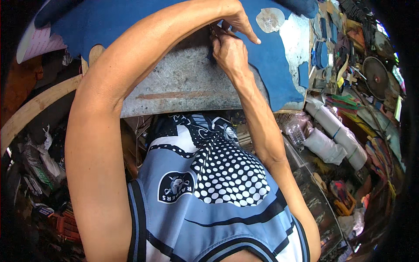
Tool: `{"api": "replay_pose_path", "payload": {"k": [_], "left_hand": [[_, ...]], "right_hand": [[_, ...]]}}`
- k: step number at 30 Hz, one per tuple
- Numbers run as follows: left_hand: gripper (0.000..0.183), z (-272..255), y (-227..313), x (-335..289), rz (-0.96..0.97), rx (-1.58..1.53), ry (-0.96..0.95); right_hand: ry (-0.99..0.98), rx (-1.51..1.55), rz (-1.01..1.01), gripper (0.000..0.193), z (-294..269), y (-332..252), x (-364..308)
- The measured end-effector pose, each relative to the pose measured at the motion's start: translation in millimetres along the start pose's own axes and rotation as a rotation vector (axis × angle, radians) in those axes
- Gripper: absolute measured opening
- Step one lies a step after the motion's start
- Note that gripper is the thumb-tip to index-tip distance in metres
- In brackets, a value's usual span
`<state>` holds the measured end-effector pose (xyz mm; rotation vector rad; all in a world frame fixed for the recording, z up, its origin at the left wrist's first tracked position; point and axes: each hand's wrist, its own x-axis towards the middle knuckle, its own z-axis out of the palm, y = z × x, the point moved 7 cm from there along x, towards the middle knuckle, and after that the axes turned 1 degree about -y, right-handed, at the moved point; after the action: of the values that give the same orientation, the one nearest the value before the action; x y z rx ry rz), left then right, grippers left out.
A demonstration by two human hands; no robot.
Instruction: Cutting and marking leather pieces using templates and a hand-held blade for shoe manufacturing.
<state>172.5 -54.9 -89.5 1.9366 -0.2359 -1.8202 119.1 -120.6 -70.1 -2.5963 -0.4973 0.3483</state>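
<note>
A large blue sheet (273, 65), leather-like with ragged cut edges, lies over the grey metal-topped table (187, 83). My left arm arcs across it, and my left hand (239, 22) bends down onto the sheet at the far side. One digit is stretched out flat toward the right; the other fingers are mostly hidden behind the hand. Just nearer to me, my right hand (231, 52) is curled into a fist at the sheet's near edge. Something dark shows by its knuckles, too hidden to name. The two hands nearly touch.
A pale round patch (269, 20) lies on the blue sheet, right of my hands. Wrapped white rolls (336, 131) are stacked at the right, with a round fan (375, 77) beyond. A curved wooden strip (41, 107) runs along the left. Clutter covers the floor on both sides.
</note>
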Motion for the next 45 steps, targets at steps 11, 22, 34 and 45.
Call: {"api": "replay_pose_path", "payload": {"k": [11, 22, 34, 45], "left_hand": [[0.112, -4.7, 11.0, 17.5, 0.027, 0.07, -0.027], [0.112, 1.7, 15.2, 5.5, 0.054, 0.146, -0.021], [0.063, -17.7, -2.2, 66.4, 0.427, 0.526, 0.71], [0.042, 60.3, -10.9, -2.8, 0.381, 0.535, 1.086]], "right_hand": [[0.022, -0.033, -0.011, 0.032, 2.2, 7.3, 7.5], [0.021, -0.046, 0.004, 0.033, 5.7, -3.1, 6.9], [-0.016, -0.075, -0.014, 0.026, -0.9, -7.3, -21.1], [-0.053, -0.037, -0.018, 0.023, -22.6, 24.6, -66.2]]}}
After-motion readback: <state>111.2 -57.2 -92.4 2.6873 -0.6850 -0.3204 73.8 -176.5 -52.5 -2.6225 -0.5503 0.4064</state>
